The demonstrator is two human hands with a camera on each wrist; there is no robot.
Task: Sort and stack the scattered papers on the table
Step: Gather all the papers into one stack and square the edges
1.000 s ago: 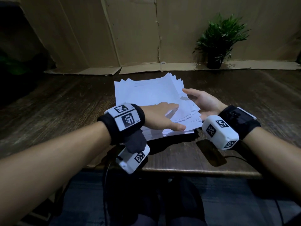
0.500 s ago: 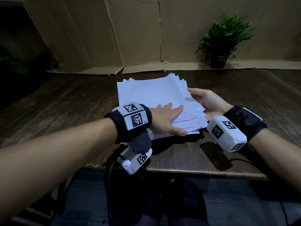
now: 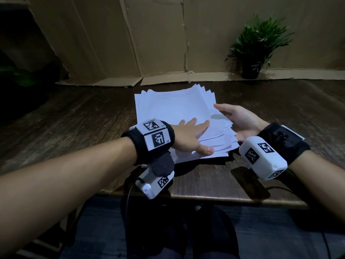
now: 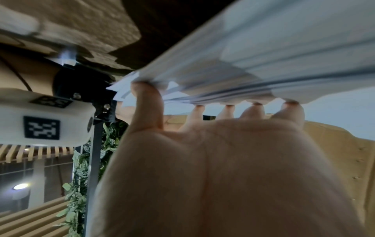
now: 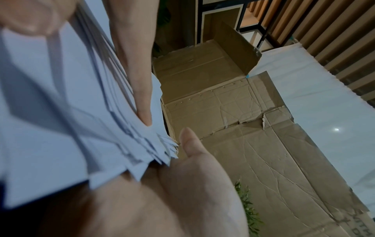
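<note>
Left wrist tag: "L5" in small print at its corner, beside the square code.
Cardboard sheet: partial letters, illegible.
Papers: no readable print.

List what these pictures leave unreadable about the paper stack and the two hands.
- Print on the paper stack: faint lines, too small in the head view; wrist views blurred.
- Sheet count: fanned edges smear together in the left wrist view.
- Right hand fingers: hidden under the sheets.
- Left hand palm contact: covered by the hand's own back.
</note>
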